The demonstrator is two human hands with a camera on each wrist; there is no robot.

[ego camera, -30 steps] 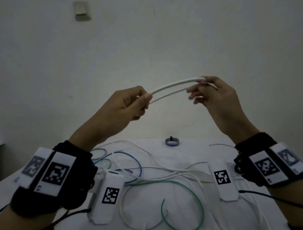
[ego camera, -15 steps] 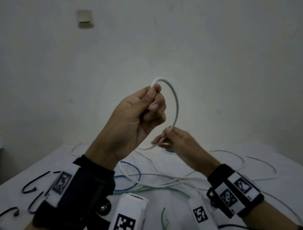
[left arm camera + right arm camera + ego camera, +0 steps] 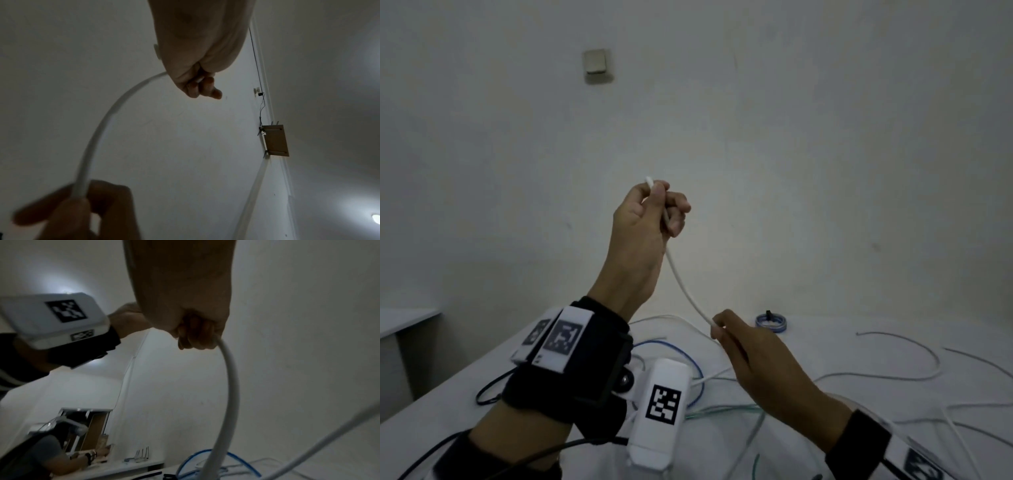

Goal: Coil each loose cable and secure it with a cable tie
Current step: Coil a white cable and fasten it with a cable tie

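A short white cable (image 3: 681, 284) hangs in the air above the white table (image 3: 825, 346). My left hand (image 3: 657, 205) is raised and grips its upper end, with the tip poking out above the fingers. From there the cable curves down and to the right. My right hand (image 3: 722, 330) pinches its lower end just above the table. In the left wrist view the cable (image 3: 98, 129) arcs from my left hand (image 3: 195, 78) down to the right hand's fingers (image 3: 68, 209). In the right wrist view my right hand (image 3: 197, 337) holds the cable (image 3: 233, 386).
A coiled blue cable (image 3: 770, 322) bound with a black tie lies at the table's back. Loose blue (image 3: 697, 370), green (image 3: 722, 409), white (image 3: 893, 377) and black (image 3: 489, 394) cables are spread over the table. A wall stands close behind. Another person (image 3: 51, 456) sits at the far left.
The cable, doubled between both hands and then bent into a loop, now runs as one length. My left hand rose; my right hand dropped towards the table.
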